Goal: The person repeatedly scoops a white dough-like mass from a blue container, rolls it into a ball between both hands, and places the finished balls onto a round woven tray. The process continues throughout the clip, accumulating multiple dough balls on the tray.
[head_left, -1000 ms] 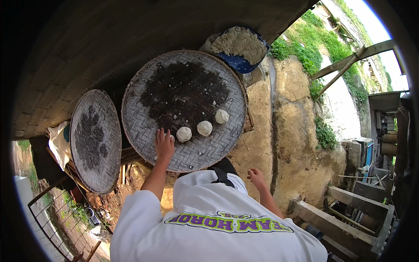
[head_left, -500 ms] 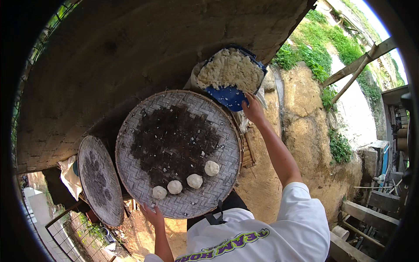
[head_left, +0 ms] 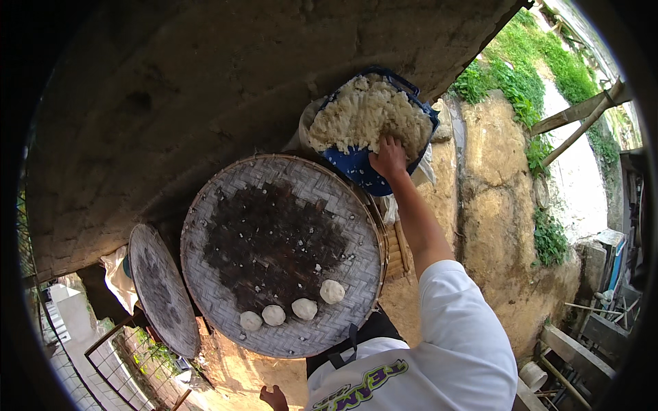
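Observation:
My right hand reaches into a blue plastic tub at the far side, its fingers curled down into a pale, lumpy, dough-like mash. The fingertips are partly hidden in the mash. Below it, a round woven bamboo tray carries several off-white balls, among them one ball at the right end of a row along its near edge. My left hand hangs low at the bottom edge, off the tray and only partly in view, its fingers apart and holding nothing.
A second woven tray leans at the left beside a pale cloth sack. A brown wall rises behind the trays and tub. Bamboo slats show under the large tray. At right lie bare ground, wooden beams and plants.
My right hand has moved from the tub's near rim into the mash. My left hand has left the tray's near edge and dropped lower. The balls stay in their row.

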### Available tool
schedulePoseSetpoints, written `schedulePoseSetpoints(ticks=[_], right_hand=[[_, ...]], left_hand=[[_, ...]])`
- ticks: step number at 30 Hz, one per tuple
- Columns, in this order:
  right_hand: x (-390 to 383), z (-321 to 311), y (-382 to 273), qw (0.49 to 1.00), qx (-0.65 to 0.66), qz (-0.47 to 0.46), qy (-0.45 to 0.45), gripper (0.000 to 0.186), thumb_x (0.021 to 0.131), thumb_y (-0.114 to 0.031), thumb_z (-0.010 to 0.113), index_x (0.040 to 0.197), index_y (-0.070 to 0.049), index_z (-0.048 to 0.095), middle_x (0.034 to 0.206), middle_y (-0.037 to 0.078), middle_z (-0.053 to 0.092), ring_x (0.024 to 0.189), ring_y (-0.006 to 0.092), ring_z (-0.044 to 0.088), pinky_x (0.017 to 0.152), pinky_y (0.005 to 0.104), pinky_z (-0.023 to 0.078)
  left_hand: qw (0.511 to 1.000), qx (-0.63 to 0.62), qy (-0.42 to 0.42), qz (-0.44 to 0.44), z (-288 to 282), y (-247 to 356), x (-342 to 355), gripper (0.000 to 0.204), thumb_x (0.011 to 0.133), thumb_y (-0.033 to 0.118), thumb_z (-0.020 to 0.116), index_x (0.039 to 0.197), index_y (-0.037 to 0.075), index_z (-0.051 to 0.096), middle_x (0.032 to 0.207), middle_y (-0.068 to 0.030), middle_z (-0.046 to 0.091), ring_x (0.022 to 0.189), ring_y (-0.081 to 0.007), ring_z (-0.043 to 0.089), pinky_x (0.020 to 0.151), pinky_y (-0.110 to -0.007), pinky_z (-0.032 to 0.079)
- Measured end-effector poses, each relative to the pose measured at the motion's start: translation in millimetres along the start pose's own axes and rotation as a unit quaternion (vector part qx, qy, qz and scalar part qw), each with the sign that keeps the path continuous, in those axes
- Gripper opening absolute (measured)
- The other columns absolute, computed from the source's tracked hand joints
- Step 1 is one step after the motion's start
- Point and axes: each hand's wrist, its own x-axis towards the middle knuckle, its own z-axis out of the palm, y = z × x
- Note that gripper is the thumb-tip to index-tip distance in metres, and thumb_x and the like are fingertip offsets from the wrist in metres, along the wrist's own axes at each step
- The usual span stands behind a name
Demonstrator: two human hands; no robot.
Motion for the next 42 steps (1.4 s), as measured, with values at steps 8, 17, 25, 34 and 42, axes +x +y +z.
schedulePoseSetpoints(ticks=[8, 17, 25, 34, 42], right_hand=[[11, 16, -36, 0.985, -0.029, 0.121, 0.122, 0.057, 0.087, -0.044, 0.07, 0.125, -0.001, 0.063, 0.121, 0.016, 0.061, 0.115, 0.0395, 0.057, 0.091, 0.0534, 0.05], [-16, -2, 0, 0.991, 0.026, -0.13, -0.003, 0.04, 0.083, -0.027, 0.073, 0.122, -0.019, 0.07, 0.125, 0.008, 0.06, 0.122, 0.0316, 0.054, 0.094, 0.0565, 0.045], [-11, -40, -15, 0.976, -0.182, -0.104, -0.052, 0.037, 0.087, -0.028, 0.069, 0.123, -0.016, 0.07, 0.123, 0.013, 0.059, 0.121, 0.0355, 0.056, 0.095, 0.0571, 0.049], [-40, 2, -14, 0.978, -0.181, -0.078, -0.073, 0.034, 0.087, -0.031, 0.068, 0.115, -0.012, 0.071, 0.117, 0.013, 0.062, 0.112, 0.0368, 0.06, 0.084, 0.0533, 0.055], [2, -33, 31, 0.958, 0.181, 0.053, -0.215, 0.053, 0.082, -0.034, 0.079, 0.13, -0.013, 0.067, 0.135, 0.017, 0.063, 0.112, 0.0392, 0.068, 0.083, 0.062, 0.056]], left_hand=[[0.989, -0.101, -0.022, 0.106, 9, 53, 5, 0.053, 0.093, 0.016, 0.065, 0.14, -0.001, 0.048, 0.14, -0.0214, 0.038, 0.128, -0.0369, 0.046, 0.106, -0.046, 0.042], [0.989, -0.094, -0.041, 0.104, 0, 67, 9, 0.052, 0.093, 0.017, 0.066, 0.14, 0.001, 0.05, 0.138, -0.0191, 0.041, 0.125, -0.0346, 0.047, 0.104, -0.045, 0.042], [0.987, -0.129, -0.049, 0.077, 15, 51, 22, 0.048, 0.091, 0.013, 0.064, 0.136, -0.002, 0.054, 0.133, -0.0185, 0.047, 0.116, -0.0301, 0.054, 0.101, -0.043, 0.045], [0.983, -0.155, -0.069, 0.072, 22, 66, 0, 0.044, 0.09, 0.013, 0.065, 0.131, -0.003, 0.059, 0.129, -0.0167, 0.053, 0.115, -0.0273, 0.055, 0.1, -0.04, 0.045], [0.964, -0.246, -0.084, 0.057, 14, 89, -6, 0.046, 0.093, 0.017, 0.063, 0.135, 0.003, 0.055, 0.134, -0.0147, 0.044, 0.116, -0.0279, 0.054, 0.099, -0.041, 0.044]])
